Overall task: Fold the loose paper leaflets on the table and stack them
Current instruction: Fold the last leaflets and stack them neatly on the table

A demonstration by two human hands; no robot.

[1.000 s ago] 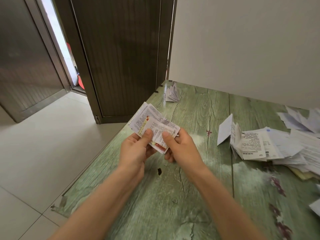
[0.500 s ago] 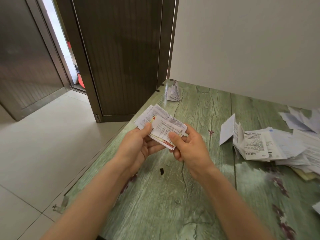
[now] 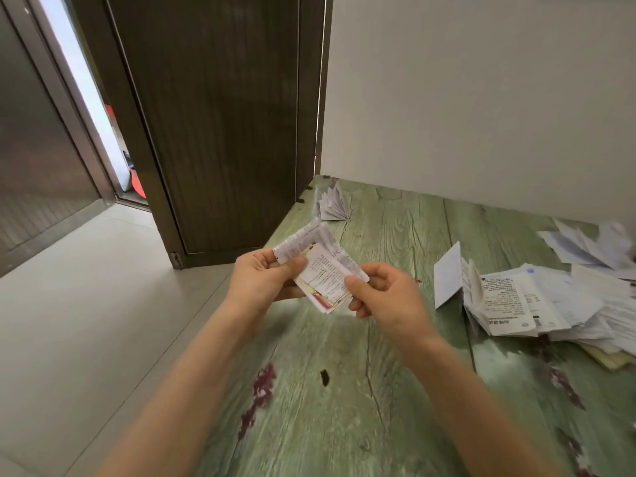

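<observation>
**Q:** Which stage does the figure show?

**A:** Mid-fold. A leaflet (image 3: 320,273) is held above the near-left part of the table (image 3: 344,425), between both hands. The left hand (image 3: 261,280) pinches its left edge, thumb on top. The right hand (image 3: 385,297) pinches its right corner the same way, other fingers curled beneath.

**Q:** What appears done?

**A:** A small stack (image 3: 333,204) of folded leaflets lies at the far left corner; the number cannot be read. The held leaflet looks partly folded, with layers showing.

**Q:** What is left?

**A:** A large loose pile (image 3: 550,304) sprawls at the right, well apart from the stack. On this evidence most of the folding remains to be done.
</observation>
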